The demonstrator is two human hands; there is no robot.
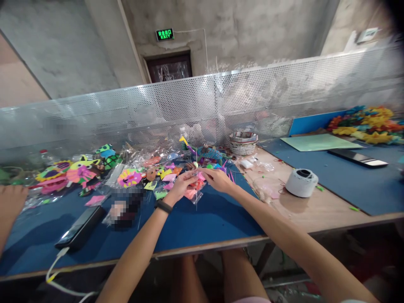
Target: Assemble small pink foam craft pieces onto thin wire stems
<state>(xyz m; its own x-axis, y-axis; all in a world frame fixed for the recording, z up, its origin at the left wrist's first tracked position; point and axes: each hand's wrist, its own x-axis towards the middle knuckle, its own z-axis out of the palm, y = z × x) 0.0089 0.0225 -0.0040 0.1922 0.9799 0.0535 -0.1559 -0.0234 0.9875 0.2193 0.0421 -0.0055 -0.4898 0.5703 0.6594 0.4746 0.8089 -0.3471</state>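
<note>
My left hand (183, 185), with a dark band on its wrist, is closed in a pinch around a thin pale stick (196, 202) that stands upright. From the right, my right hand (217, 179) meets it, its fingers pinched at the same spot near the stick's upper part. A small pale yellow-green lump (195, 164) shows just above the fingertips. What exactly lies between the fingers is too small to make out. Under and behind the hands are plastic bags with pink and orange pieces (191, 193). A blue dotted craft figure (210, 155) stands just beyond.
Colourful foam animals (83, 170) and clear wrappers crowd the left. A black power bank (80, 227) with a white cable lies near the front edge. Another person's hand (12, 204) rests far left. To the right are a tape roll (302, 183), a woven basket (243, 145) and a phone (356, 158).
</note>
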